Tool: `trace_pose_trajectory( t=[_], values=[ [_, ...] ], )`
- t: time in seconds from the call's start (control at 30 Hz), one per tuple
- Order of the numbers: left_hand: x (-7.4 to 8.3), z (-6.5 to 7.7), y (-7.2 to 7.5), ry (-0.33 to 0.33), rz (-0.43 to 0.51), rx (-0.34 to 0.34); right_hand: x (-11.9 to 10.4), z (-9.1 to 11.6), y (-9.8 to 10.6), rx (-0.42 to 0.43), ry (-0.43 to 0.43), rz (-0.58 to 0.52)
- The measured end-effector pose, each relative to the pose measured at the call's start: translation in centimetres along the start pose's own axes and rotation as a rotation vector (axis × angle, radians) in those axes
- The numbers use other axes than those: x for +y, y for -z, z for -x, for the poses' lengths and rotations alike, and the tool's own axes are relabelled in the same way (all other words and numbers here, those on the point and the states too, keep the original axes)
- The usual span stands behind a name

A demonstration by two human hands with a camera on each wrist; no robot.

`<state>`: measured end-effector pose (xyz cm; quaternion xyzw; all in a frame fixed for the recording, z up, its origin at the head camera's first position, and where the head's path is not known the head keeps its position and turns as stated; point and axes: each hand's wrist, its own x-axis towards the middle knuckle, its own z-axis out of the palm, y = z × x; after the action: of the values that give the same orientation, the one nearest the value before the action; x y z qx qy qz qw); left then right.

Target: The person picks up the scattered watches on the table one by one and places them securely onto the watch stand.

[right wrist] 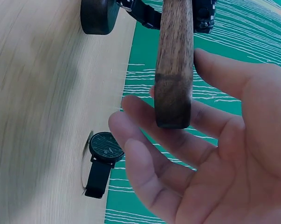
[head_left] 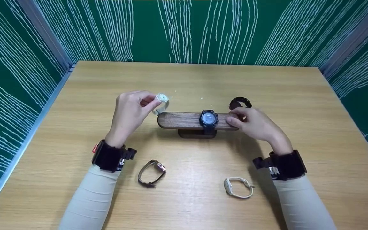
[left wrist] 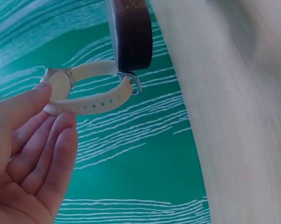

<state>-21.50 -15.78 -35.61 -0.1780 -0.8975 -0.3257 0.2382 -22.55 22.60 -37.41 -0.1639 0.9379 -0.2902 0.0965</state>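
Note:
My left hand pinches a white-strapped wristwatch between thumb and fingers, beside the left end of a dark wooden watch stand. In the left wrist view, the watch's strap forms a loop, its metal buckle close to the stand's end; I cannot tell if they touch. My right hand holds the right end of the bar, thumb on the near side and fingers beyond it. A dark chunky wristwatch is wrapped around the bar right of its middle.
A black wristwatch lies behind my right hand. On the table nearer me are a dark thin-strapped wristwatch at left and a white wristwatch at right. Green panels border the table's back and sides.

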Motion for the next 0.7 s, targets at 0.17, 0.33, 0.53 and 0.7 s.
trace_pose_trajectory(
  t=[0.17, 0.33, 0.53, 0.7],
  values=[
    [-0.2, -0.03, -0.06, 0.022, -0.013, -0.007, -0.04, -0.02, -0.02, -0.002, 0.002, 0.001],
    [-0.37, 0.01, -0.14, 0.028, -0.023, -0.045, -0.09, -0.05, -0.02, 0.007, 0.007, 0.017],
    [-0.33, 0.08, -0.26, 0.044, -0.041, -0.104, -0.15, -0.06, -0.04, 0.007, 0.01, 0.021],
    [-0.33, 0.09, -0.52, 0.045, -0.051, -0.128, -0.13, -0.06, -0.04, 0.007, 0.008, 0.017]
  ],
)
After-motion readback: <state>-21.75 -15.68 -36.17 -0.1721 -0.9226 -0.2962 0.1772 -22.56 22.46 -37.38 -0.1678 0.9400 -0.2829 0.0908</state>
